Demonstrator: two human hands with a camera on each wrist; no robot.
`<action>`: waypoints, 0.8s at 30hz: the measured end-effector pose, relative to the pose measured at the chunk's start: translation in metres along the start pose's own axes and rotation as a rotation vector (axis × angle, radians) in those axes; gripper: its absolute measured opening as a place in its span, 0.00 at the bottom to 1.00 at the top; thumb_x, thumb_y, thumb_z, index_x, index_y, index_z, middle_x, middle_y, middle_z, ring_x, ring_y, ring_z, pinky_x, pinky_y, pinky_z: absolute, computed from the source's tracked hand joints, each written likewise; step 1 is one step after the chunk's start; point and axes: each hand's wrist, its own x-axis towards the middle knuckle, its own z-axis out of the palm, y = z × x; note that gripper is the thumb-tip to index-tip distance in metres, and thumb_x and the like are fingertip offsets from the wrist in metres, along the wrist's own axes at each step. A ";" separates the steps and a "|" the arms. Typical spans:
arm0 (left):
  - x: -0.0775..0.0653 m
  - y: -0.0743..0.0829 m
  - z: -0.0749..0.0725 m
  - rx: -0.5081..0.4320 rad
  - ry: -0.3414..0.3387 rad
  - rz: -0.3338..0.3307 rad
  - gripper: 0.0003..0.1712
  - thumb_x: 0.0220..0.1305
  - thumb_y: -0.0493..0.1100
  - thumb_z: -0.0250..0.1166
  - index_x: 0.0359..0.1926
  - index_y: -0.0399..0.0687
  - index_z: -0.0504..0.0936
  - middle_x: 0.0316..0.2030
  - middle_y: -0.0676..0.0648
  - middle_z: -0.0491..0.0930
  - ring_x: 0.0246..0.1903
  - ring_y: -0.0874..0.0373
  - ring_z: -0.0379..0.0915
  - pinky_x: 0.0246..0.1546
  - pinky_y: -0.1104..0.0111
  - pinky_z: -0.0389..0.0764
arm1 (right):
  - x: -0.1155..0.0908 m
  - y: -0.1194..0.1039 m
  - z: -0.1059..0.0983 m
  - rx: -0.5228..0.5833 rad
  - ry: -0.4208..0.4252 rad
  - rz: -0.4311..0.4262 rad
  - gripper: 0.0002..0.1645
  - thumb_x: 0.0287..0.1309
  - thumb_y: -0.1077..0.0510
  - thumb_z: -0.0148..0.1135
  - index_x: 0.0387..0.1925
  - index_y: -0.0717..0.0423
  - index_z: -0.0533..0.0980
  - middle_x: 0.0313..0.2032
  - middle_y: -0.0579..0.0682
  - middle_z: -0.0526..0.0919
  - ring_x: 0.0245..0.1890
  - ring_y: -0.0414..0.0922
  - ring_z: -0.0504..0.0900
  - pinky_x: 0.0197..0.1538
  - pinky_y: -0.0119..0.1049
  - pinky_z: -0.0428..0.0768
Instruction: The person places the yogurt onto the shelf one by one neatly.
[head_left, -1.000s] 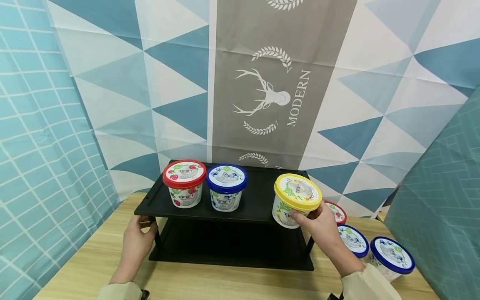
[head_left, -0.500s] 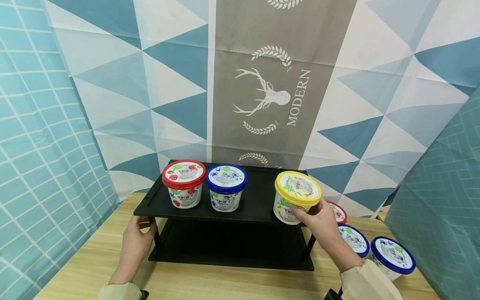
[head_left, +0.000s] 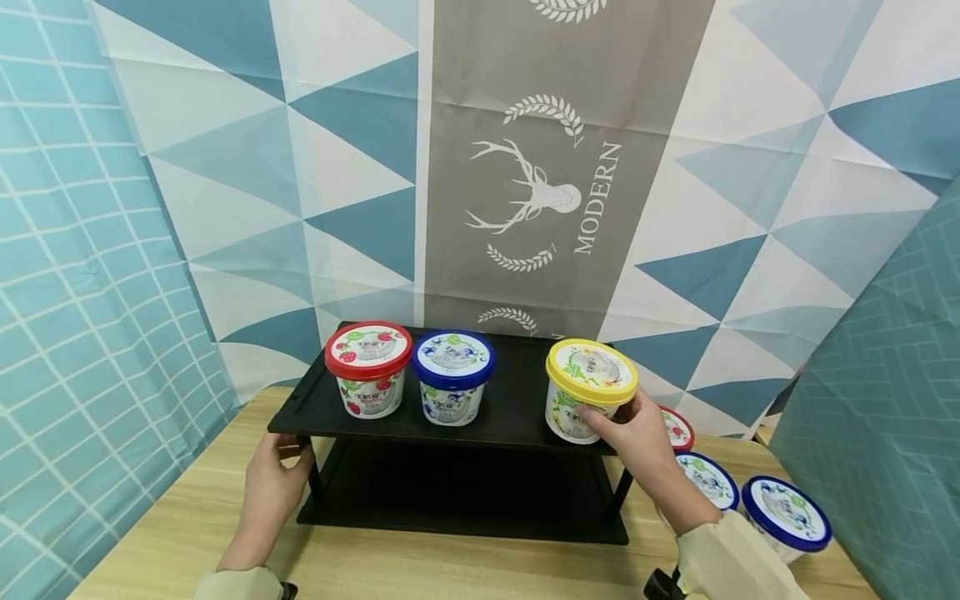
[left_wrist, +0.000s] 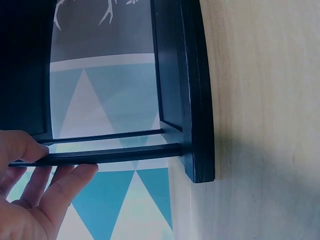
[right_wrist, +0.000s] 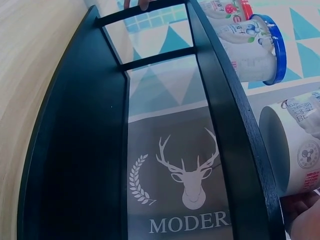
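My right hand point(head_left: 637, 442) grips a yellow-lidded tub point(head_left: 588, 375) at the right end of a black two-tier rack point(head_left: 517, 400), thumb across its front. In the right wrist view the tub's pale base point(right_wrist: 274, 150) shows close to the upper tier's edge. At the rack's left side, my left hand point(head_left: 277, 483) pinches a black post point(left_wrist: 115, 154) between thumb and fingers, just beneath the upper tier. On that tier, a red-lidded tub point(head_left: 369, 367) and a blue-lidded tub point(head_left: 452, 375) stand upright side by side.
Right of the rack, two more blue-lidded tubs point(head_left: 786, 512) and a red-lidded tub point(head_left: 677, 429), partly hidden by my right hand, stand on the wooden table point(head_left: 420, 571). Patterned cloth point(head_left: 360, 167) hangs behind the rack.
My right hand has carried the yellow-lidded tub slightly back and left over the upper tier. The left hand stays at the post, and the other tubs have not moved.
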 end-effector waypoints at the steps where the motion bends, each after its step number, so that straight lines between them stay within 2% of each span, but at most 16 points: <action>1: 0.000 0.000 0.000 0.001 -0.001 0.001 0.19 0.56 0.32 0.55 0.50 0.45 0.67 0.39 0.38 0.74 0.38 0.41 0.74 0.34 0.55 0.77 | 0.000 0.000 0.000 -0.001 0.000 0.001 0.38 0.46 0.45 0.64 0.57 0.49 0.59 0.52 0.50 0.71 0.51 0.47 0.72 0.51 0.39 0.77; 15: 0.000 -0.001 0.000 -0.004 0.013 0.009 0.19 0.55 0.32 0.55 0.49 0.44 0.68 0.38 0.38 0.75 0.38 0.41 0.74 0.35 0.54 0.77 | 0.004 -0.001 0.004 -0.032 0.009 0.044 0.41 0.45 0.42 0.64 0.59 0.50 0.58 0.55 0.51 0.69 0.54 0.48 0.70 0.56 0.45 0.72; 24: 0.000 0.000 0.000 0.007 0.007 -0.001 0.19 0.55 0.32 0.55 0.49 0.45 0.68 0.38 0.39 0.75 0.38 0.42 0.74 0.32 0.58 0.76 | 0.010 0.000 0.006 -0.025 0.005 0.014 0.40 0.45 0.42 0.62 0.58 0.48 0.59 0.53 0.50 0.70 0.52 0.47 0.71 0.55 0.43 0.74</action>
